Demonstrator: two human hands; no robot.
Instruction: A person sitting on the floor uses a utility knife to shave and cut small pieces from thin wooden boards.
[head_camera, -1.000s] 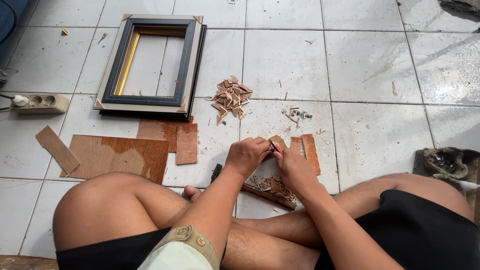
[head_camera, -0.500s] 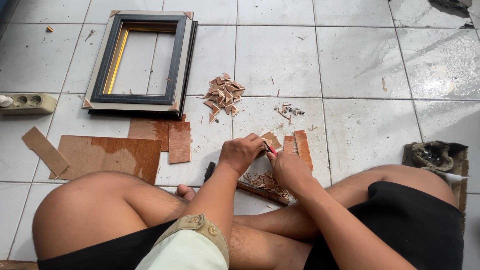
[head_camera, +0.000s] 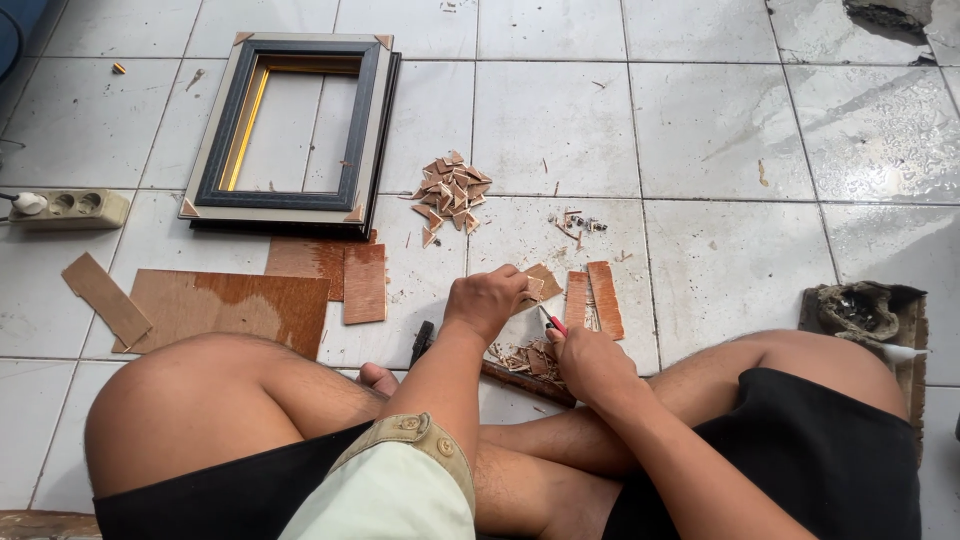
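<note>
A white tiled floor (head_camera: 720, 130) carries everything here, and a person sits cross-legged on it in black shorts. Largest on the tiles is a rectangular black picture frame with a gold inner edge (head_camera: 290, 130), lying flat and holding nothing but bare tile inside it. Below it lies a broad brown plywood sheet (head_camera: 235, 305) with smaller brown plywood offcuts (head_camera: 363, 283) resting beside and partly on it. At the far left sits a cream plastic power strip (head_camera: 70, 208). Two narrow brown wood strips (head_camera: 592, 298) lie side by side just beyond the hands. A loose heap of small triangular wood chips (head_camera: 452, 188) sits near the frame's right side. The left hand (head_camera: 487, 302) has its fingers curled closed on a small pale wood piece (head_camera: 531, 290). The right hand (head_camera: 590, 365) grips a red-handled cutter (head_camera: 551, 321), its tip meeting that piece, above scattered wood shavings (head_camera: 525, 358).
</note>
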